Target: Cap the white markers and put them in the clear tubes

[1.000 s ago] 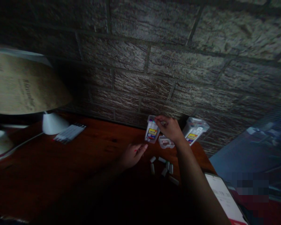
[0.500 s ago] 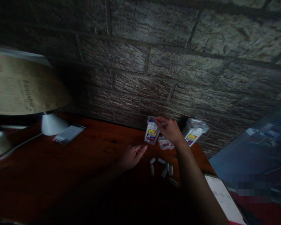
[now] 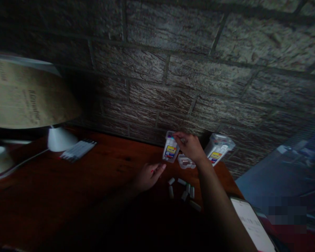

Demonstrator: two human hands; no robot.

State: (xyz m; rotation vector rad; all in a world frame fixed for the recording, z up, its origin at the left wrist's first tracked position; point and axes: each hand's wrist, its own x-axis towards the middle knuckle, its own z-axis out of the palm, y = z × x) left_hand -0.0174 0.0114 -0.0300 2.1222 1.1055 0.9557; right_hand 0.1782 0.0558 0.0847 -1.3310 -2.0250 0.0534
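Observation:
A clear plastic box (image 3: 170, 148) with a yellow and blue label stands upright near the wall, its top open and coloured marker ends showing inside. My right hand (image 3: 188, 145) is over its upper right edge, thumb and fingers pinched together. Whatever sits between those fingertips is too dark to make out. Lower down, my left hand (image 3: 150, 176) hovers in front of the box, fingers stretched out, with no object visible in it. A clear lid (image 3: 186, 161) lies beside the box, under my right wrist. Several short whitish marker-like pieces (image 3: 185, 195) are scattered on the table between my arms.
A second labelled clear box (image 3: 218, 148) stands right of my right hand. A phone (image 3: 252, 224) lies by the table's right edge. Flat white pens (image 3: 78, 150), a lamp (image 3: 60, 138) and its cord are at the left. A brick wall (image 3: 147, 94) rises behind the wooden table (image 3: 99, 178).
The view has shifted very slightly. Both hands keep nearly the same places, the right at the box top and the left in front of it.

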